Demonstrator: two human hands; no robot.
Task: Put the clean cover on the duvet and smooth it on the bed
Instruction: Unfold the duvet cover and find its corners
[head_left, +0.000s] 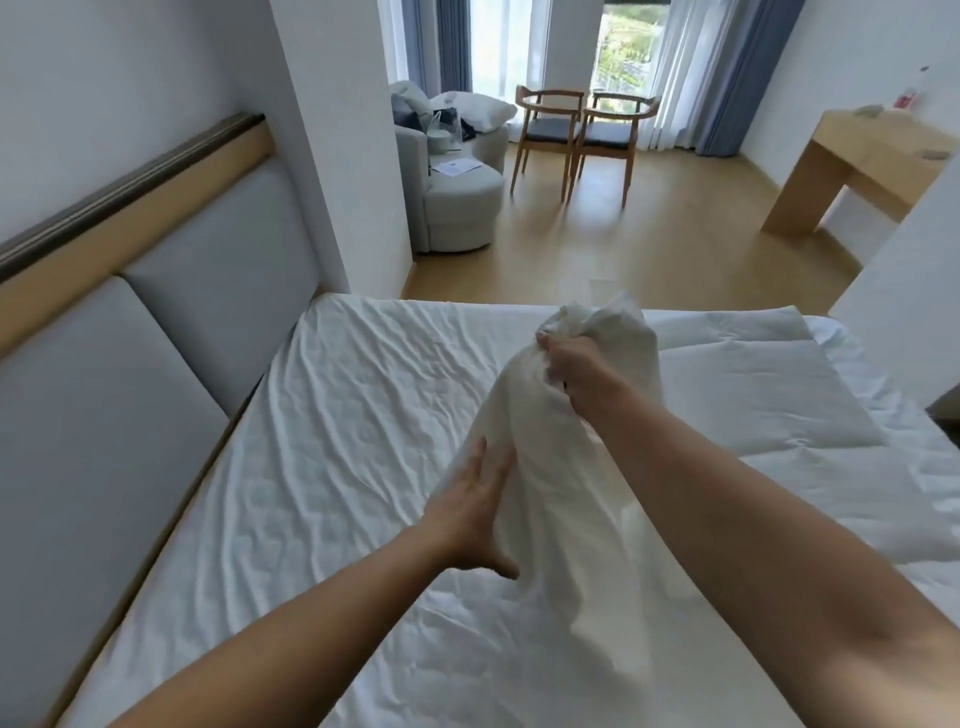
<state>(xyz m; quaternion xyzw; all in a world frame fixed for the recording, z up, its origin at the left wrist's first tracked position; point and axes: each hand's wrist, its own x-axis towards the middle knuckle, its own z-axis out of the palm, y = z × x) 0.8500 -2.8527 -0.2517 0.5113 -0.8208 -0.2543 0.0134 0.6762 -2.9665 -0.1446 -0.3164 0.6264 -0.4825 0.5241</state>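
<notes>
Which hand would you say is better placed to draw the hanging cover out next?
Probably the left hand: it lies open against the cover, free to take hold, while the right hand grips the bunched top, holding it up.

Wooden chairs (550, 130) by window (628, 47); grey armchair (462, 202), possibly papers (456, 167) on seat; desk (872, 150) right.

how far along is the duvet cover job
Done: what looks like the duvet lies spread on the bed. In hand: the right hand grips a bunched end of the cover; the left hand rests flat against it. Left: the cover is not yet on the duvet, nothing smoothed.
</notes>
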